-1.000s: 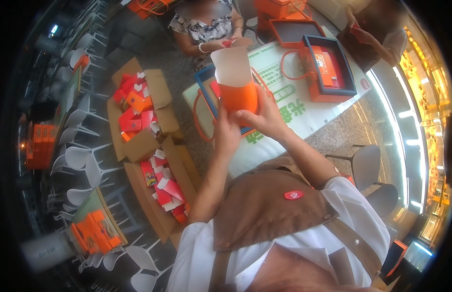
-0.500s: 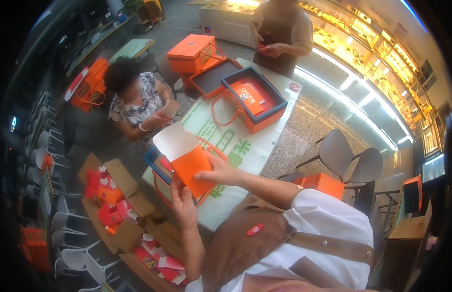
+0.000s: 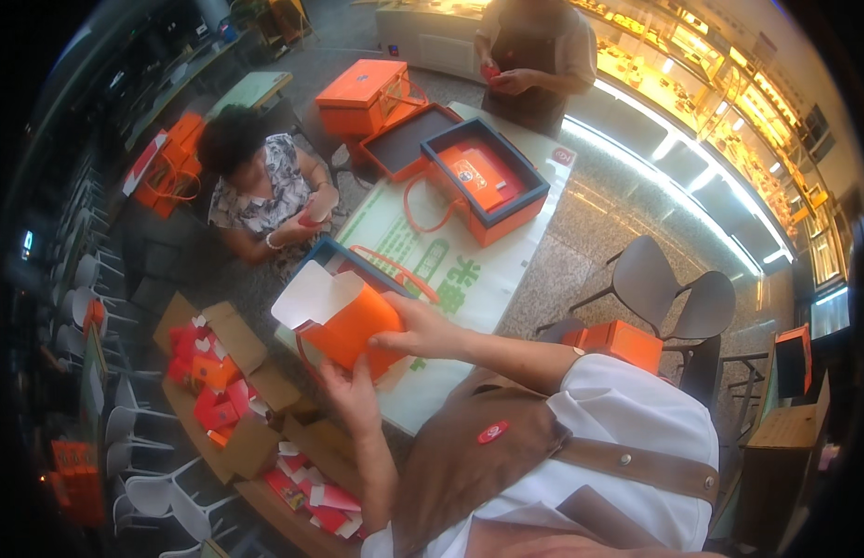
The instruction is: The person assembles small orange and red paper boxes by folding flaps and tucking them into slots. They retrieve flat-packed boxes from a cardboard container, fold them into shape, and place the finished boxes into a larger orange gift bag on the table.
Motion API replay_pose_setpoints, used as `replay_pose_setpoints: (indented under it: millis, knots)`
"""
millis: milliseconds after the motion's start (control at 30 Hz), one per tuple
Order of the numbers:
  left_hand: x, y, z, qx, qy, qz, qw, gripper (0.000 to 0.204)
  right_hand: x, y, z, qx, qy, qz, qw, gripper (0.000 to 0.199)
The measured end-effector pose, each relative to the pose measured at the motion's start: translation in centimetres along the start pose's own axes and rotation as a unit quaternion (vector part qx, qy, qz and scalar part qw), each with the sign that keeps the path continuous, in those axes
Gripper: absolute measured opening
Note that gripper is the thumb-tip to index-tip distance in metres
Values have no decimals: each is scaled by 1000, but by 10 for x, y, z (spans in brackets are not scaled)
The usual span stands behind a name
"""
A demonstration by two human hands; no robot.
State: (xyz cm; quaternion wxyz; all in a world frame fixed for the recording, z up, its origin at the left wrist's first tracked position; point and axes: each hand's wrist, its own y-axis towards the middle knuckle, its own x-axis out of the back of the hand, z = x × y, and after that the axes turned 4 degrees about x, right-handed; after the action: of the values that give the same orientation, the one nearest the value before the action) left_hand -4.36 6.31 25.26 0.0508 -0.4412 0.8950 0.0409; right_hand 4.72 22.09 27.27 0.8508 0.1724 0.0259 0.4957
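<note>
hand (image 3: pixel 355 395) partly behind orange box (image 3: pixel 350 327)

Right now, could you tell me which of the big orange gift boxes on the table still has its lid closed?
The closed orange gift box at the far end of the table. The orange box with a dark blue rim and the shallow orange tray beside it lie open.

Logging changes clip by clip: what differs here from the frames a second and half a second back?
The small orange carton with white open flaps came down from raised in front of the person to low over the table edge, tilted. Left hand now sits beneath it, right hand on its side. Both hands kept hold; the gift boxes and cardboard boxes stayed put.
</note>
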Motion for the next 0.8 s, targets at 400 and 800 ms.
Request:
replay_pose_setpoints:
  millis: [400, 800]
  knots:
    - [16, -4, -4, 22, -60, 35, 997, 41, 6, 3, 9, -72, 208, 6, 975, 25]
    - [24, -10, -12, -2, 3, -36, 999, 37, -12, -1, 25, -106, 156, -4, 982, 25]
